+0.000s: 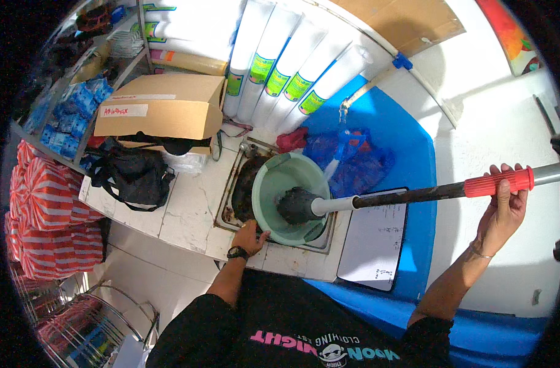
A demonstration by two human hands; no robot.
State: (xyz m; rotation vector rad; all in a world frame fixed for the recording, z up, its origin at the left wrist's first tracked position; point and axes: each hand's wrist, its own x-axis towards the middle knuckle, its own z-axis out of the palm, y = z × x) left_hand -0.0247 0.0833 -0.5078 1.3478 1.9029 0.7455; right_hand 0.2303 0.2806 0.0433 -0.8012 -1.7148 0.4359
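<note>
My left hand [249,238] grips the lower-left edge of a pale green basin [270,178], which stands over a stained metal sink [221,218]. Inside the basin rests the dark head [295,205] of a long-handled mop, its white socket [332,204] leading to a dark pole [415,195]. My right hand [503,205] is closed round the red ribbed grip [488,182] of that pole, which continues as a silver tube out to the right. Behind the basin are a blue plastic bag [369,165] and a blue-handled tool [347,150].
A whiteboard [369,245] lies right of the sink. The tiled counter [151,224] holds a black bag [129,175] and a cardboard box [157,110]; white rolls [264,61] stand behind. Striped bundles [53,227], metal shelving [77,156] and a wire rack [83,325] are at left.
</note>
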